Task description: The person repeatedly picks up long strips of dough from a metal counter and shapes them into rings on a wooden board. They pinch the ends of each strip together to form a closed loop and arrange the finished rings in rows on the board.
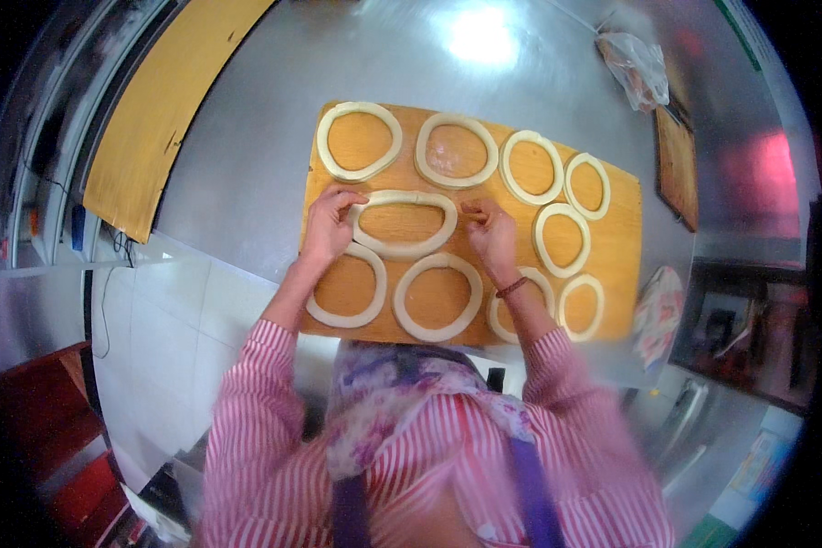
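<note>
A pale dough ring [405, 247], stretched into a wide oval, lies in the middle of the wooden board [521, 233]. My left hand [331, 222] is closed on its left end, with fingertips resting on the upper left of the dough. Just beyond its right end, my right hand [490, 236] is curled with thumb and fingers drawn in; I see no dough in it. Around them lie several more rings, among them a large one [397, 142] at the far left and another [477, 292] at the near edge. My right forearm partly covers a near ring [548, 294].
The board rests on a shiny metal table [274, 119]. A long yellow board [155, 119] stands at the left. At the far right are a clear plastic bag [635, 68] and a wooden board [676, 173]; a patterned cloth [659, 310] lies at the right edge.
</note>
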